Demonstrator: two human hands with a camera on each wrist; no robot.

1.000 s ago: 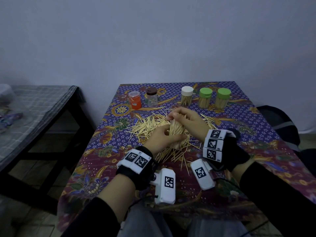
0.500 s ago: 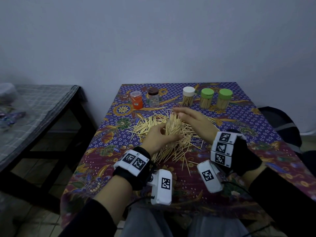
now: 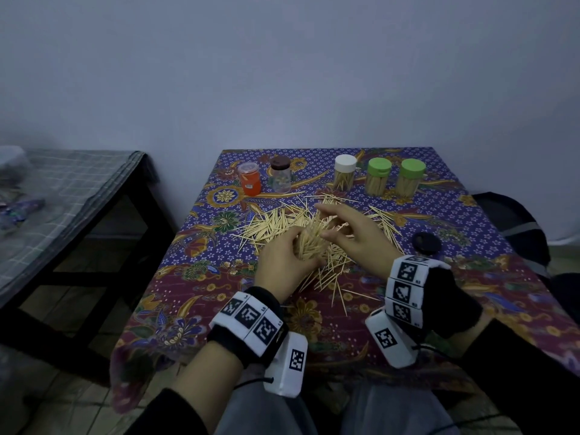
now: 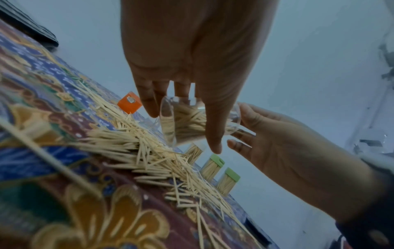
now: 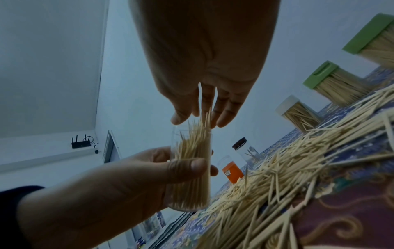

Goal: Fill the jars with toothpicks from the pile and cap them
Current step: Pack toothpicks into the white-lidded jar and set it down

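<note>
Head view: at centre frame the left hand (image 3: 284,262) grips a clear jar (image 3: 309,243), already bristling with toothpicks, low over the pile (image 3: 276,222). Held there, strays would likely fall back onto the heap instead of off the counter (image 3: 470,221). The right hand (image 3: 354,237) sits just right of the jar mouth with relaxed fingers grasping nothing, seemingly after feeding sticks in. Along the upper edge of the counter stand an orange jar (image 3: 249,183), a brown-capped jar (image 3: 281,174), a white-capped jar (image 3: 344,172) and two green-capped jars (image 3: 378,176); the last three look full, parked clear of the working area. A black cap (image 3: 426,243) lies at right, beside the right wrist, probably kept within reach for this jar. Open cloth lies at the lower left; the pile reaches close to the back row.

Left wrist view: the left fingers and thumb wrap the jar at centre frame, tilted toward the right hand at right, whose fingers are spread behind it. The pile runs diagonally below, leaving little bare cloth under the jar.

Right wrist view: the jar stands nearly upright at lower centre, the left thumb across its wall. The right fingertips (image 5: 221,121) hover just above the protruding tips, loosened. The capped jars line the upper right, well apart.
</note>
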